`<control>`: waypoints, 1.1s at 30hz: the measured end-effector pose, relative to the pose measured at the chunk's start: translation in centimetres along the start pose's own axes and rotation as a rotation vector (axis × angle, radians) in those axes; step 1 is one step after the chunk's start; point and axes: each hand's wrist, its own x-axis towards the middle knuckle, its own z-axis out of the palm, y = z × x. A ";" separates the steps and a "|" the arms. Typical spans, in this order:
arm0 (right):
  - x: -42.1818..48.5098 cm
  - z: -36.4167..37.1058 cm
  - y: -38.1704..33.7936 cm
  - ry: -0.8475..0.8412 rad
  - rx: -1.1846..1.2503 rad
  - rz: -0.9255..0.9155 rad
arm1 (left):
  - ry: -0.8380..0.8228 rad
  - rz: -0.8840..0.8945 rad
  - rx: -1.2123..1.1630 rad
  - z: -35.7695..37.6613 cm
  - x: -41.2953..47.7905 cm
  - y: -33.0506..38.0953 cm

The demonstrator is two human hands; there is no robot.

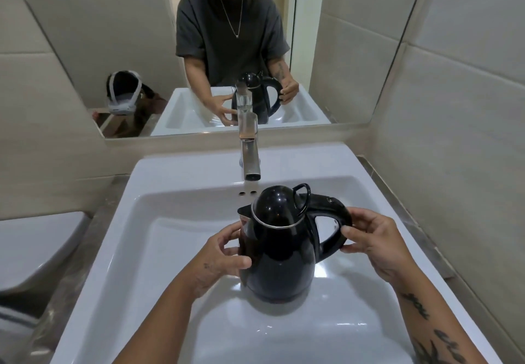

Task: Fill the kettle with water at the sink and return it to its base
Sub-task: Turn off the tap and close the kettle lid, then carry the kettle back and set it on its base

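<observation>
Below the tap (250, 161), inside the white sink (176, 250), a black kettle (279, 252) stands upright on the basin floor or just above it; which of the two cannot be told. Its domed lid (274, 204) is shut and its spout faces away from the tap's right side, toward the left hand. The left hand (218, 261) cups the kettle's rounded body beneath the spout, fingers and thumb wrapped against the glossy wall. The right hand (369, 241) pinches the outer curve of the looped handle (332, 221) with fingertips and thumb. No water runs from the tap. The kettle looks like smooth hard plastic with a thin metal rim, so wet hands would probably slip on the belly; the handle is the safer hold. Empty it is likely light, but once filled it should grow heavy and want a full-fisted grip through the loop. The sink is slick glazed ceramic, the tap brushed metal and squared.
</observation>
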 end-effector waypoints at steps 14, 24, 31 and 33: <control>-7.2 0.5 0.1 0.260 0.043 0.013 | -0.136 -0.019 0.016 1.0 -0.5 -0.6; -12.8 1.8 -4.3 0.458 0.029 -0.088 | -0.369 0.035 -0.065 2.5 -0.3 3.6; -17.8 3.0 -7.9 0.659 0.032 -0.194 | -0.643 0.035 -0.051 4.8 -0.1 8.8; -19.8 3.5 -8.9 0.726 0.017 -0.221 | -0.713 0.035 -0.014 6.1 -0.3 9.7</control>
